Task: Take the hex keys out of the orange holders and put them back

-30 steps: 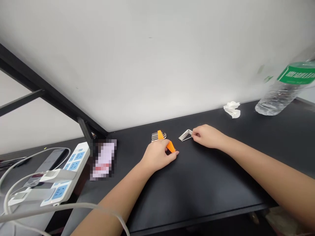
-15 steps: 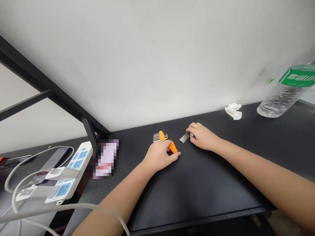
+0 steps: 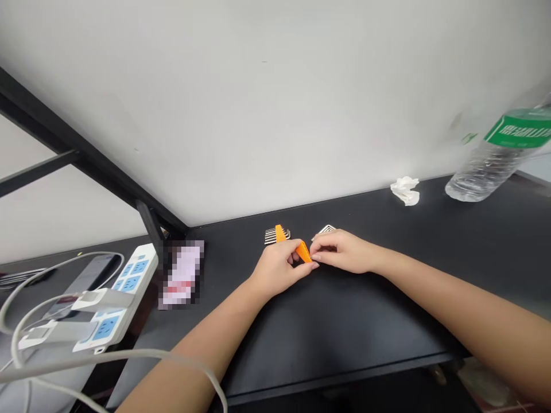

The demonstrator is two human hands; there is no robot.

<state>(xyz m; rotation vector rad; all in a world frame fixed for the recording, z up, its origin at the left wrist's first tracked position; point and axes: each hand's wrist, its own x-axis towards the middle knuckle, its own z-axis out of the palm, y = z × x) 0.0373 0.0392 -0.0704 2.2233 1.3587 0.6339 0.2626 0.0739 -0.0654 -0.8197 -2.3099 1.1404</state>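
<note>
My left hand (image 3: 279, 268) is closed around an orange hex key holder (image 3: 303, 252); its fingers hide the holder's middle. Several silver hex keys (image 3: 270, 236) stick out of the holder's far part in a row. At the near end, my right hand (image 3: 344, 252) has its thumb and fingers pinched together, close to my left thumb. Whatever lies between those right fingertips is too small to make out. Just behind the right hand, a small group of loose hex keys (image 3: 328, 228) lies nested on the black tabletop (image 3: 344, 321), partly covered by the fingers.
A crumpled white tissue (image 3: 405, 190) and a clear bottle with a green label (image 3: 482, 166) stand by the wall at right. At left are a white power strip (image 3: 129, 298) with plugs and cables, a blurred-out packet (image 3: 183, 275) and a black metal frame (image 3: 107, 178).
My right hand has left the loose hex keys, moving left and nearer to me, to the end of the orange holder. My left hand keeps its hold in about the same place.
</note>
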